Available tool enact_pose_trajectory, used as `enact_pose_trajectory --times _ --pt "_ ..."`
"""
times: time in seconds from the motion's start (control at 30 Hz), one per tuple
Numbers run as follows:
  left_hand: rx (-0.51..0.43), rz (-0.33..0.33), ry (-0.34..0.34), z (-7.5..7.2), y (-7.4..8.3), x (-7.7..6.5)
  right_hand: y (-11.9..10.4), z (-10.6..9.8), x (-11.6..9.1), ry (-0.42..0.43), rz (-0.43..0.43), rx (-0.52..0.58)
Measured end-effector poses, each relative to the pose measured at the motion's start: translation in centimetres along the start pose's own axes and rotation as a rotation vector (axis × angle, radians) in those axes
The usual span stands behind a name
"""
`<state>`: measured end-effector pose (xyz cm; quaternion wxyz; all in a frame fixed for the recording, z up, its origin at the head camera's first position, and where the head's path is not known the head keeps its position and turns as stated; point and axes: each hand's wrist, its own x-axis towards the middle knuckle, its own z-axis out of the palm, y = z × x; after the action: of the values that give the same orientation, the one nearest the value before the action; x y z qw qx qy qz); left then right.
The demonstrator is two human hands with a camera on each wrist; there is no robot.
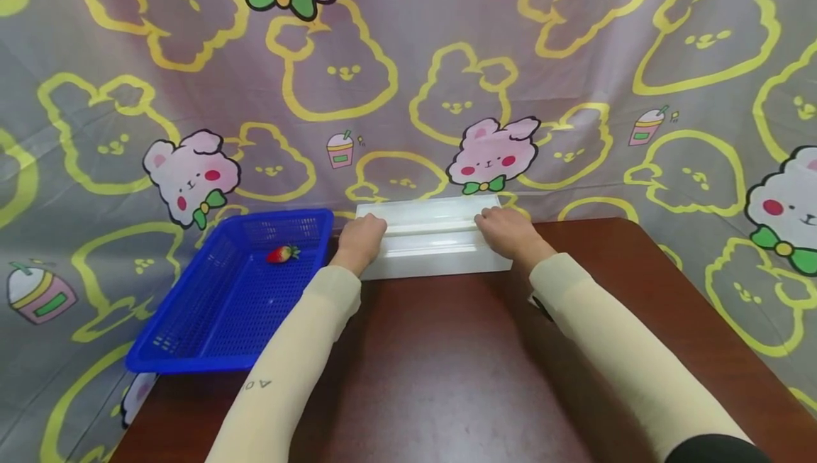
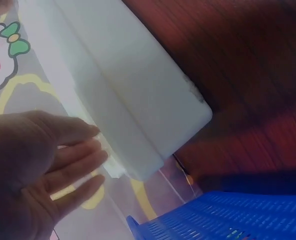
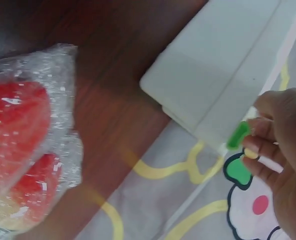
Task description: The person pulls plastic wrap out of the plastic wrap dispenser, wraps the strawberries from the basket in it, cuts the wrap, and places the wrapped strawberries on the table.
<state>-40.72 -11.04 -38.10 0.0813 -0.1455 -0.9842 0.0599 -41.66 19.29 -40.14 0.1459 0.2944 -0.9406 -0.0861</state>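
Observation:
A long white box (image 1: 437,261) with a ridge along its length lies at the back of the brown table, against the curtain. At its left end my left hand (image 1: 361,240) holds the upper edge. My right hand (image 1: 510,232) grips the same edge near the right end. In the left wrist view, thumb and fingertips of the left hand (image 2: 53,155) meet the rim of the white box (image 2: 133,95). The right wrist view has the right hand (image 3: 285,142) pinching the rim at its end of the box (image 3: 203,75).
A blue plastic basket (image 1: 217,364) stands on the left side with a strawberry (image 1: 281,254) in it. Clear plastic wrapping (image 3: 63,75) around red items appears in the right wrist view. A patterned curtain (image 1: 408,37) hangs behind the table (image 1: 434,364).

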Motion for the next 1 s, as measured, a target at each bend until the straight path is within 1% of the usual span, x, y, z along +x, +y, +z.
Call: enact_pose_trajectory --times 0.17,0.27,0.37,0.5,0.63,0.8,0.9,1.0 --pt "0.023 -0.036 -0.028 -0.4 0.0 -0.5 -0.4 -1.2 -0.1 -0.06 0.017 -0.044" --pt "0.027 -0.043 -0.035 -0.5 -0.1 -0.8 -0.3 -1.4 -0.1 -0.069 0.017 -0.065" --pt "0.031 -0.029 -0.028 -0.6 -0.2 -1.1 0.0 -1.3 -0.3 -0.052 0.007 -0.074" --pt "0.052 -0.007 -0.02 -0.6 -0.5 -1.6 0.3 -1.1 -0.7 -0.01 -0.019 -0.054" --pt "0.077 0.012 0.01 -0.7 -0.5 -2.6 0.2 -1.6 -1.8 0.02 -0.032 -0.021" --pt "0.081 0.01 0.049 -1.7 -1.0 -3.6 0.3 -2.8 -2.4 0.019 -0.028 -0.003" --pt "0.068 -0.005 0.055 -2.4 -1.2 -4.5 0.3 -3.5 -2.9 0.031 -0.036 0.001" --pt "0.058 -0.005 0.056 -3.1 -1.3 -5.5 0.1 -4.2 -3.6 0.044 -0.042 0.01"
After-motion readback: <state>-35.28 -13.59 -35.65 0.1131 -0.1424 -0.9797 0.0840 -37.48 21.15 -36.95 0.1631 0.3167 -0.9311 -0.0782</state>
